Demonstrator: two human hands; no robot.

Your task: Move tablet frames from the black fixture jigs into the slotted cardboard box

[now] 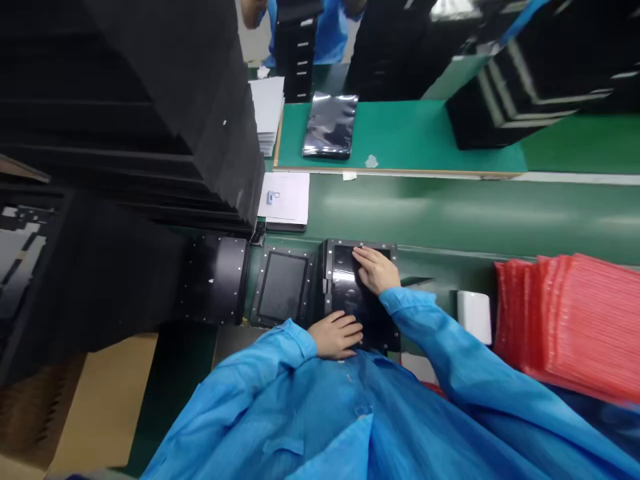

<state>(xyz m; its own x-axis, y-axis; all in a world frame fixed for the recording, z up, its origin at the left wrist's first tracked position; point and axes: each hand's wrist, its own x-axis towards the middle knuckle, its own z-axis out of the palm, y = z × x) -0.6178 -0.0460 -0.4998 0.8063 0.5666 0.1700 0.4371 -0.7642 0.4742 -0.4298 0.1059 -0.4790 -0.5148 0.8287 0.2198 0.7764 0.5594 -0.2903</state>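
Note:
In front of me lies a flat black panel (350,273) with a glossy dark face and a rim dotted with small light spots. My left hand (337,335) rests flat on its near left part, fingers stretched out to the right. On the upper right of the same panel lies my right hand (376,269), its fingers extended and touching the glossy surface. Just left is a second black framed panel (283,285) with a grey textured middle. Farther left sits another black panel (215,277) with light spots along its edges.
Tall stacks of black panels (215,127) rise at the left. Red plastic bags (595,320) are piled at the right beside a white box (474,317). A green raised shelf (400,130) holds a glossy black packet (331,127). Papers (285,197) lie left; another person's blue sleeve (333,30) shows beyond.

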